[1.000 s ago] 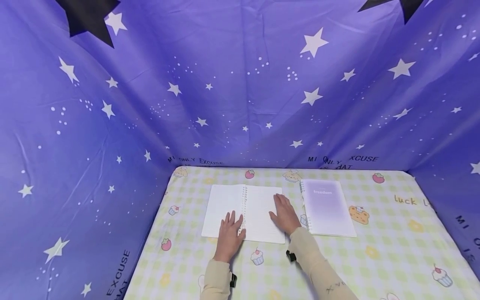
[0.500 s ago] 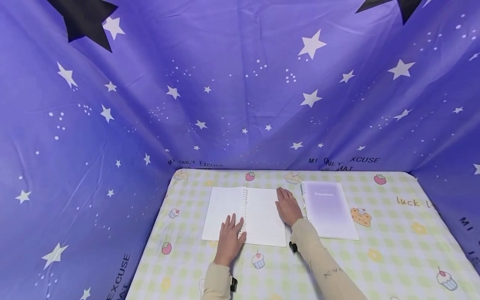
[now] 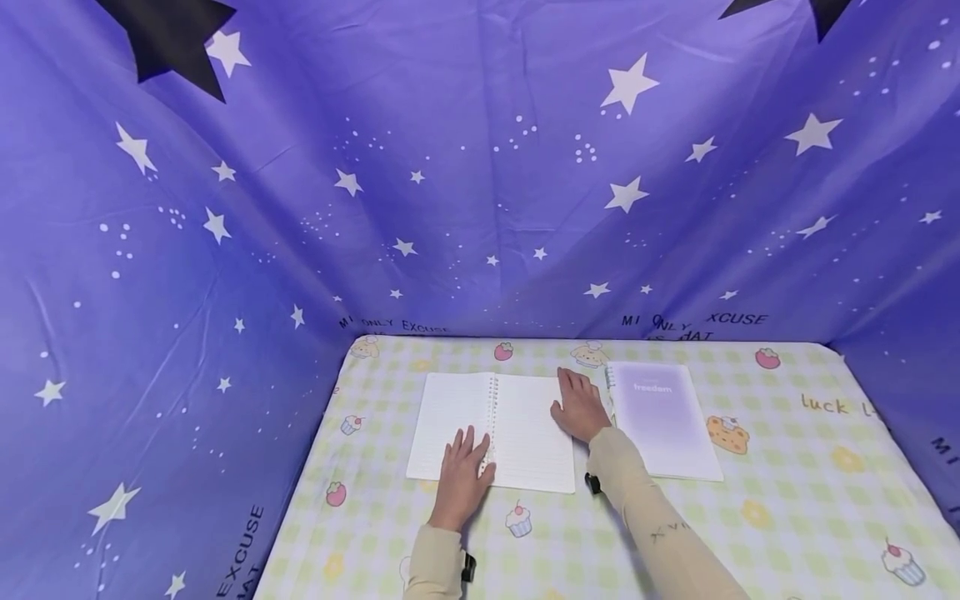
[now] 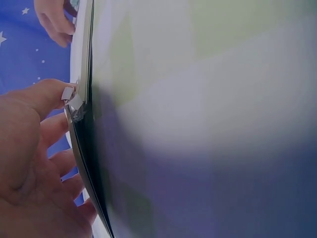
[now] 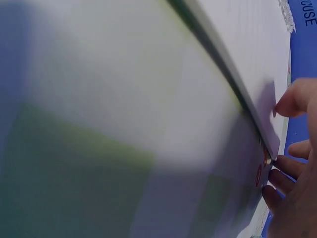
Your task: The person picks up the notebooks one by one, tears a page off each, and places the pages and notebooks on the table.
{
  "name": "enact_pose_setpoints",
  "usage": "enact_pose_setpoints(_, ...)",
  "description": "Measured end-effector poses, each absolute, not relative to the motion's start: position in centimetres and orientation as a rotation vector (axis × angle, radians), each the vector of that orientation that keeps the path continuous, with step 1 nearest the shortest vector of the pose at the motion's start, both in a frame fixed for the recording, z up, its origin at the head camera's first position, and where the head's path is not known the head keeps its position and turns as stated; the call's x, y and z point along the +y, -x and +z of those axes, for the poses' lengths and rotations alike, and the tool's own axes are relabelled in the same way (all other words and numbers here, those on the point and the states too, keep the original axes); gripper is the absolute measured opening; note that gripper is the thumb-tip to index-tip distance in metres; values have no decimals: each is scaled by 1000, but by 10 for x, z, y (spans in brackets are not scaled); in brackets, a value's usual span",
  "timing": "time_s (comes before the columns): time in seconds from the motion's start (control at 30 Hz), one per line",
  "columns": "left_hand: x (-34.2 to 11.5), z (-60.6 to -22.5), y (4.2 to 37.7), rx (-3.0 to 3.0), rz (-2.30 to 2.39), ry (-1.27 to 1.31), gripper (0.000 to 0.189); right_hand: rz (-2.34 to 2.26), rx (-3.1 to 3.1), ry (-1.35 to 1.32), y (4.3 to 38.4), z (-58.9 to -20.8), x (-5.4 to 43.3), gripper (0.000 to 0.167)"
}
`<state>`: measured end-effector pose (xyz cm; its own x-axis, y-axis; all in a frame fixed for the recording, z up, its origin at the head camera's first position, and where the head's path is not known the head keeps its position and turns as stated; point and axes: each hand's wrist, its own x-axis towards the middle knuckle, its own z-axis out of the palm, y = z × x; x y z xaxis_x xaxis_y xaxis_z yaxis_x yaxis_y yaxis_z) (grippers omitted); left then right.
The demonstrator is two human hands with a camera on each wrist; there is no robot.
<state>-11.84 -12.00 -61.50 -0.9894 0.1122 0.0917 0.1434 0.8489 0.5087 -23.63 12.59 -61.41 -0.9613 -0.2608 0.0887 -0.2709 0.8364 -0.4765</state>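
Observation:
A spiral-bound notebook lies spread open on the table, with pale lined pages on both sides of its coil. My left hand rests on the lower part of the left page beside the coil, fingers spread. In the left wrist view, the left thumb touches the near end of the binding. Near the far right corner of the right page, my right hand lies with fingers extended over the edge. The right wrist view has its thumb over the page and other fingertips at the page edge.
A purple-covered spiral notebook marked "freedom" lies shut to the right, close to my right forearm. The table wears a green checked cloth with printed cakes and fruit. Blue star-patterned curtains stand along its back and sides.
My right hand has slid away from me along the right page's outer edge toward its far corner. The left hand stays at almost the same place by the coil.

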Motion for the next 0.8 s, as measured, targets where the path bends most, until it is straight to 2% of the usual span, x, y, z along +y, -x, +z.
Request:
enact_pose_setpoints(0.53,-120,-615,117,-2970,-836,204,45,769,-2967,-432,237,-609,123,55)
enact_pose_setpoints(0.8,-119,-613,118,-2974,-828,201,46,691,-2875,-306,241,-599,121,28)
